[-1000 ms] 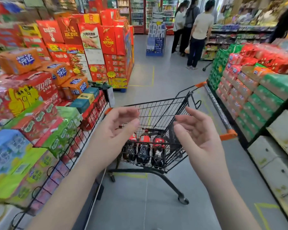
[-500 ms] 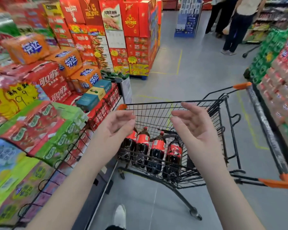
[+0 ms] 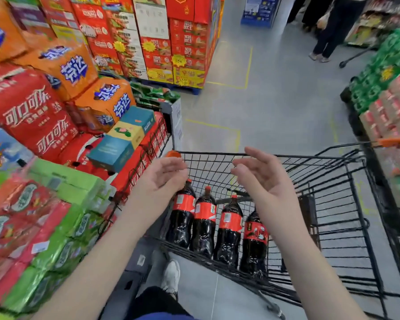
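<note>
Cola bottles (image 3: 204, 218) upright in the shopping cart (image 3: 314, 156)
Four stand in a row on its floor; left grip (image 3: 163, 179) and right grip (image 3: 261, 179) hover above them, fingers loosely spread, holding nothing.

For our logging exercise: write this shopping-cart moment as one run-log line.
scene: shop aisle | left hand: open, empty, over cart | right hand: open, empty | cola bottles: four, upright in cart

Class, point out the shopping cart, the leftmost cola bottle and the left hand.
shopping cart (image 3: 208, 153), head view, far top rim.
leftmost cola bottle (image 3: 183, 202), head view, red label.
left hand (image 3: 163, 175), head view, middle of the hand.
</note>
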The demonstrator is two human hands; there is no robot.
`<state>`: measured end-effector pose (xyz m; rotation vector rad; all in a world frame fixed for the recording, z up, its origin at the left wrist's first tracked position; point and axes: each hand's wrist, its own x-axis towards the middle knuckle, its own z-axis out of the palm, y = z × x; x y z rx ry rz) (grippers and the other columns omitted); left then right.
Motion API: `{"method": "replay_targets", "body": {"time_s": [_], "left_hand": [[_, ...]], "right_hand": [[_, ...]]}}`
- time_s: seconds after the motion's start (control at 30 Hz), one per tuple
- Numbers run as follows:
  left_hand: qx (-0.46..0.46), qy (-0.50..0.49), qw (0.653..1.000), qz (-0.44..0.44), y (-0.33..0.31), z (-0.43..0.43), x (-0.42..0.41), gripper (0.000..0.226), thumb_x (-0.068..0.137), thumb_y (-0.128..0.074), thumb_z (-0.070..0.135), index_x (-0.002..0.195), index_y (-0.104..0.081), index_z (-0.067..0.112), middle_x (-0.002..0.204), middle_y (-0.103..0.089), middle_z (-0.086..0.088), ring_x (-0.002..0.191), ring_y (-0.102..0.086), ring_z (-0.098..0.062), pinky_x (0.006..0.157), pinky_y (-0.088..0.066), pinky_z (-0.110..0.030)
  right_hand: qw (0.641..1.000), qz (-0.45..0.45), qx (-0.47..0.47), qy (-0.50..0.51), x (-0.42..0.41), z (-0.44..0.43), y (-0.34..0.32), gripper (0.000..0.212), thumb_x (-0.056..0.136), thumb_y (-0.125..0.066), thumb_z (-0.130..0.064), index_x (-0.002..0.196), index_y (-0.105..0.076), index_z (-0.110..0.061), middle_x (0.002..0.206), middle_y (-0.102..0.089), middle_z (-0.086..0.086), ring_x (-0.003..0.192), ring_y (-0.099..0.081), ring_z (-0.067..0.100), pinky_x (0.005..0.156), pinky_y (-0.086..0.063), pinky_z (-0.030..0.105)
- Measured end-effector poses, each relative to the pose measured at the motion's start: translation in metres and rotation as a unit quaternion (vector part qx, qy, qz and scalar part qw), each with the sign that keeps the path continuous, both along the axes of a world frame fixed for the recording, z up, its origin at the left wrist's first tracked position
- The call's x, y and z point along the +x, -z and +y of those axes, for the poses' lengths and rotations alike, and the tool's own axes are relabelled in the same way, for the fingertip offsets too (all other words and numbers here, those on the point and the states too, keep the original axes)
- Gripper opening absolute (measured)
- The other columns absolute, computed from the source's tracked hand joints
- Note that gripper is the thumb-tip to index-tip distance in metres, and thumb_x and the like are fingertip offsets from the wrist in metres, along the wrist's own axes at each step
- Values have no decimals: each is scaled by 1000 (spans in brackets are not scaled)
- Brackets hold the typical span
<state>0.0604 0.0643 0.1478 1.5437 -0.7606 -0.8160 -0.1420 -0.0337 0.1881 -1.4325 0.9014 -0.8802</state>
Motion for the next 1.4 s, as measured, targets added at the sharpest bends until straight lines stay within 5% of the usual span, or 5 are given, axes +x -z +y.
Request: {"method": "replay_targets", "body": {"time_s": [0.4,0.63,0.9,1.1,1.4], "left_hand": [[250,52,966,26,129,-69,86,58,84,-80,57,127,-56,26,128,-65,4,120,-63,-13,110,-48,-36],[372,-2,926,57,202,-71,85,64,90,-79,44,140,-49,17,129,-58,3,107,-56,-8,73,-38,-9],[422,-2,904,58,270,-60,89,77,87,-83,46,148,-44,19,141,-55,3,128,-54,-12,113,-44,-34],[442,-4,895,54,294,-42,72,81,87,-82,45,152,-38,22,147,-47,7,136,-47,-9,119,-40,-33],[454,26,890,45,316,-47,82,88,84,-82,53,155,-33,30,154,-41,9,141,-43,-7,123,-36,-38]], "right_hand": [[977,165,137,5,112,-90,116,32,98,-71,-44,126,-61,-33,122,-74,-2,114,-71,12,107,-55,43],[932,276,225,-69,167,-135,232,61,97,-69,-54,143,-52,-18,134,-64,2,120,-64,19,108,-50,41],[881,397,230,-119,240,-169,363,76,94,-72,-50,147,-41,-4,123,-55,6,114,-54,20,86,-37,27],[851,468,214,-104,259,-173,433,99,86,-74,-64,151,-36,1,148,-50,22,136,-52,39,111,-48,48],[832,459,284,-127,269,-192,456,52,90,-75,-54,113,-58,-10,103,-62,7,85,-59,23,75,-45,31]]}}
